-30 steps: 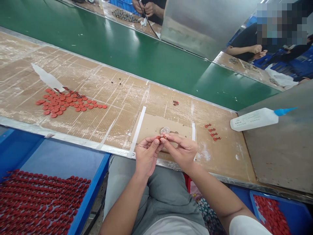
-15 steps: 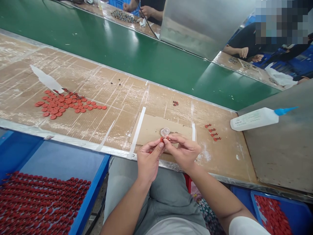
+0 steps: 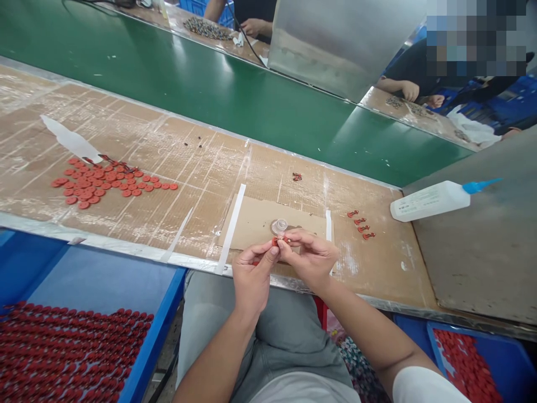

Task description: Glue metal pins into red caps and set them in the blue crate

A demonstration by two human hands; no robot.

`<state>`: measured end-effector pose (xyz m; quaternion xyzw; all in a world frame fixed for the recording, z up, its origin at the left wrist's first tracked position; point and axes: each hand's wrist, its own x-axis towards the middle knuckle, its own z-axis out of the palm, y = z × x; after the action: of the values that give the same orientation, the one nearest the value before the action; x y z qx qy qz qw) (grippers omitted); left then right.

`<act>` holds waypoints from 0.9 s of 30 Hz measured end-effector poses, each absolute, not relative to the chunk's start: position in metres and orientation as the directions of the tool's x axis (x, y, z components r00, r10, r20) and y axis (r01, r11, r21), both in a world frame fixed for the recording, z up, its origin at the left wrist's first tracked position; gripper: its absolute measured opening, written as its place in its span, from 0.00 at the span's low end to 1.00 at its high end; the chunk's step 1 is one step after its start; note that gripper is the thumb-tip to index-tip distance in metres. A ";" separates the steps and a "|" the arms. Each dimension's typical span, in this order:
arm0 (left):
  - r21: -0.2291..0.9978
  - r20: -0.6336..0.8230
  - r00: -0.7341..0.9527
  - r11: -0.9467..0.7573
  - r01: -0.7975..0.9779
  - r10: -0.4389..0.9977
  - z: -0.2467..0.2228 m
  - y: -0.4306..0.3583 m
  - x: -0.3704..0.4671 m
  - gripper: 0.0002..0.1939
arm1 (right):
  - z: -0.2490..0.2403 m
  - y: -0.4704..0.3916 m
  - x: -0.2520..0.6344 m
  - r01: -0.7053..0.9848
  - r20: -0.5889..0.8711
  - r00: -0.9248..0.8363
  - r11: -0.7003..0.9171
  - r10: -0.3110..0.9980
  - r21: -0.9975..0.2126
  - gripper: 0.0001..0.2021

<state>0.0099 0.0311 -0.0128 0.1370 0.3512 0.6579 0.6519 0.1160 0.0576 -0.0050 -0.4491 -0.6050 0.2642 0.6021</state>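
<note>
My left hand (image 3: 254, 274) pinches the red round base of a small figurine (image 3: 280, 240) between thumb and fingertips. From the other side, the thumb and forefinger of my right hand (image 3: 312, 257) close on the same piece, so both hands meet on it. Its finer details are mostly covered by my fingers. Just beyond my fingertips a small clear round dish (image 3: 279, 225) stands on a taped cardboard sheet (image 3: 255, 224). To the right, several small red figurines on round bases (image 3: 361, 221) lie in a row. Some tiny dark red parts (image 3: 297, 177) lie farther back.
Many red discs (image 3: 88, 182) are spread at the left beside a white paper strip (image 3: 71, 140). A white bottle with a blue nozzle (image 3: 432, 201) lies by the metal panel at right. Blue trays (image 3: 168, 302) of red pieces flank my legs. Co-workers sit across the green belt (image 3: 210, 84).
The whole view has shifted slightly, with things sitting a little farther left. Both hands keep their pinch on the figurine; a bit of red now shows under my left fingers.
</note>
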 end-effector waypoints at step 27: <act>0.586 -0.255 -0.032 0.128 -0.800 0.966 -0.011 0.031 0.013 0.06 | 0.000 0.043 0.116 0.108 0.267 0.261 0.247 0.927 -0.963 0.12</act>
<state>0.0125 0.0312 -0.0115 0.1330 0.3128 0.6466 0.6829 0.1155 0.0427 0.0000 -0.5122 -0.5054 0.3377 0.6068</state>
